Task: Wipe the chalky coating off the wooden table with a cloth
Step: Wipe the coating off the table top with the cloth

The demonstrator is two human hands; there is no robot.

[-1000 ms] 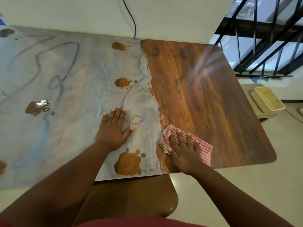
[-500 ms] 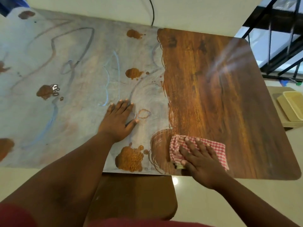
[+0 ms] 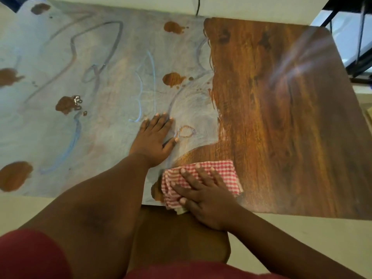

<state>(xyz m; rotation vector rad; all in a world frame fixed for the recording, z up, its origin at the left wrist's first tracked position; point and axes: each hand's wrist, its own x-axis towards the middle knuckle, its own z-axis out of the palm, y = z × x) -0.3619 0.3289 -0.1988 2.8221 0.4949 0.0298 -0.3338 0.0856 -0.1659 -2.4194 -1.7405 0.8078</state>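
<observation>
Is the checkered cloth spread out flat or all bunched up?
Bunched up. The red-and-white cloth shows wrinkles and folded edges under the right hand, which presses it on the table with straight fingers.

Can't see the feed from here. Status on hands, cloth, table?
Left hand flat on chalky coating. Right hand presses checked cloth at near edge. Table right side clean. Nothing blocking.
</observation>
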